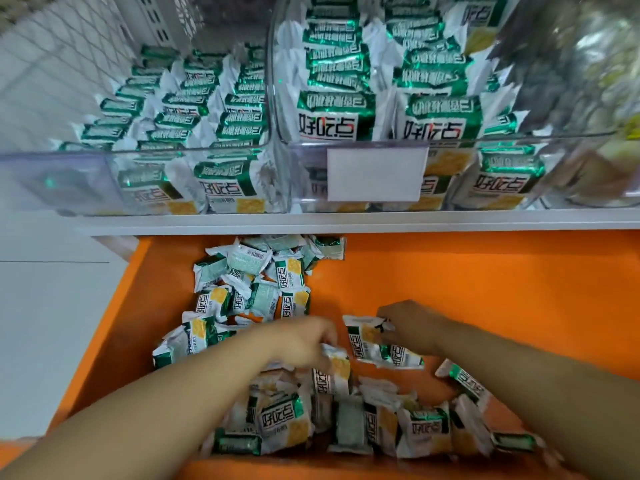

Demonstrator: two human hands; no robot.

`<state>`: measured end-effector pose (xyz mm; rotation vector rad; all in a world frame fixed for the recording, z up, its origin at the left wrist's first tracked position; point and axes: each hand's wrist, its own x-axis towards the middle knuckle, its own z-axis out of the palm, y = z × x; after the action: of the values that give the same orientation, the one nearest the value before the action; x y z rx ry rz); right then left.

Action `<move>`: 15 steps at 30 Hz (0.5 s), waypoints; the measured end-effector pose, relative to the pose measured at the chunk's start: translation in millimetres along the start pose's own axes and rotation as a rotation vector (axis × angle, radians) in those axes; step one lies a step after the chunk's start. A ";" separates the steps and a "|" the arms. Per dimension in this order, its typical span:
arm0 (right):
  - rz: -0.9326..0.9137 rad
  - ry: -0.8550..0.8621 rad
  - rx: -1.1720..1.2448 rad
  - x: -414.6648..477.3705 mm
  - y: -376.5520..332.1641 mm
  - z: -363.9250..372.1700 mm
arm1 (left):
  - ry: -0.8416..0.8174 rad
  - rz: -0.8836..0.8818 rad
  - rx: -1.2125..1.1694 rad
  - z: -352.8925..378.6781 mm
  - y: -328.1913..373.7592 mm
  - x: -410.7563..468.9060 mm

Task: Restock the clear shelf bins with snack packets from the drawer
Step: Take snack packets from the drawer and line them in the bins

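Snack packets lie loose in the orange drawer; left hand and right hand each pinch one. Best gather several, faces aligned, then lift them to the clear bin above.

The drawer is bright orange inside. The packets in it are white with a shiny green band, black lettering and a yellow, dotted cracker square. Some lie face down, showing pale green backs with a black barcode. The bins are clear, colourless plastic, holding rows of the same green-and-white packs. A blank white label is on one front. The shelf is pale grey-white. The wall is white, crossed by thin grey lines. The far-right bin is blurred; its contents look yellowish and grey.
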<state>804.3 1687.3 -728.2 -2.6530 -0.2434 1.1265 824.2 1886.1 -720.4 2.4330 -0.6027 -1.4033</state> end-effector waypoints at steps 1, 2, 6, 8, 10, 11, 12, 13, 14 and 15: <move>-0.014 0.028 -0.033 -9.5 -1.6 -10.6 | 0.037 0.004 0.008 -7.4 2.1 -6.8; -0.029 0.054 -0.064 -19.9 -3.9 -21.6 | 0.076 0.008 0.015 -14.9 4.9 -14.5; -0.056 0.096 -0.184 -68.9 -18.7 -61.7 | 0.199 0.044 0.081 -37.3 22.0 -52.3; -0.069 0.125 -0.262 -94.9 -28.3 -77.8 | 0.252 0.066 0.069 -45.1 31.8 -75.0; -0.094 0.165 -0.319 -122.8 -39.0 -92.7 | 0.310 0.098 0.033 -50.9 42.7 -100.7; -0.101 0.189 -0.330 -137.1 -44.9 -99.2 | 0.343 0.107 0.017 -53.0 48.0 -113.6; -0.104 0.209 -0.329 -150.7 -50.2 -104.8 | 0.378 0.112 0.003 -54.7 53.4 -125.8; -0.114 0.231 -0.321 -163.6 -54.4 -110.1 | 0.418 0.125 -0.022 -56.7 58.8 -137.4; -0.128 0.256 -0.311 -176.0 -57.5 -114.4 | 0.456 0.156 -0.075 -58.0 63.5 -148.3; -0.147 0.286 -0.305 -188.4 -60.6 -118.3 | 0.482 0.196 -0.151 -58.7 68.2 -158.6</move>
<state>757.1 1679.4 -502.7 -2.9568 -0.5843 0.7006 789.6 1903.6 -542.2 2.3870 -0.5706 -0.7186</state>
